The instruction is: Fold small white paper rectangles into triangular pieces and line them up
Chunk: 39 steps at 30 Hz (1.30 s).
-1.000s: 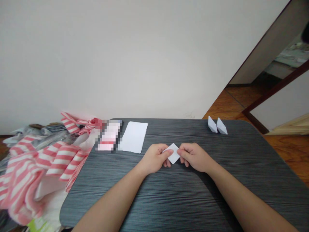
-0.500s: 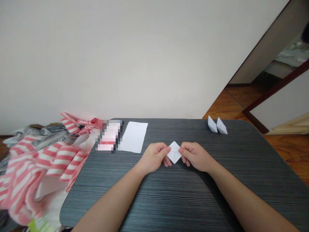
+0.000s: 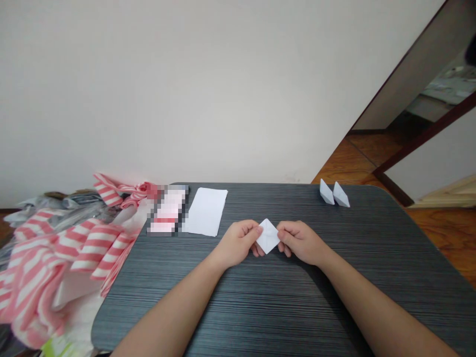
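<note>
A small diamond of folded white paper (image 3: 267, 236) with crease lines is held just above the dark table. My left hand (image 3: 240, 243) pinches its left corner between thumb and fingers. At the opposite corner, my right hand (image 3: 303, 243) has its thumb and fingers closed on the paper's edge. Two folded paper boats (image 3: 334, 193) stand side by side near the far right part of the table. To the left of my hands lies a stack of white paper sheets (image 3: 208, 210).
The dark wood-grain table (image 3: 253, 307) stands against a pale wall (image 3: 223, 89). A pixelated flat object (image 3: 169, 210) lies beside the paper stack. Red-and-white striped cloth (image 3: 48, 267) is heaped at the left, against the table's edge.
The folded paper has turned slightly and shifted a little to the left. My right thumb has drawn back toward the corner, so more of the paper shows.
</note>
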Motion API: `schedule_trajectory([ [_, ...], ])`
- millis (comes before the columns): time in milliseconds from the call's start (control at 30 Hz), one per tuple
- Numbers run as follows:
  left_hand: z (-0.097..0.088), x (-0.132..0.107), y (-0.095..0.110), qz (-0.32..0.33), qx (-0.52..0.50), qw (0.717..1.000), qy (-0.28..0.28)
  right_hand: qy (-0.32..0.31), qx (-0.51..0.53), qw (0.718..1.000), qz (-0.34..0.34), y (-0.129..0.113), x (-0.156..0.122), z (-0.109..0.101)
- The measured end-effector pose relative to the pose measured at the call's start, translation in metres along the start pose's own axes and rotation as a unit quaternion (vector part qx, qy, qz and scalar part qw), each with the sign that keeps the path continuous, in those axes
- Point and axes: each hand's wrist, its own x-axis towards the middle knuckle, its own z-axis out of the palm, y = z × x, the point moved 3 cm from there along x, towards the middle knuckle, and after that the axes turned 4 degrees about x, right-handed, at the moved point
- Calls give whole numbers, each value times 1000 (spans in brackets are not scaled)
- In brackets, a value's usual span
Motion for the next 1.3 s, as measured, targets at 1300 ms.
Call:
schedule_trajectory([
  [1300,0,0,-1,-1,47,998,36,56,-49,997,-36,5,4,0],
])
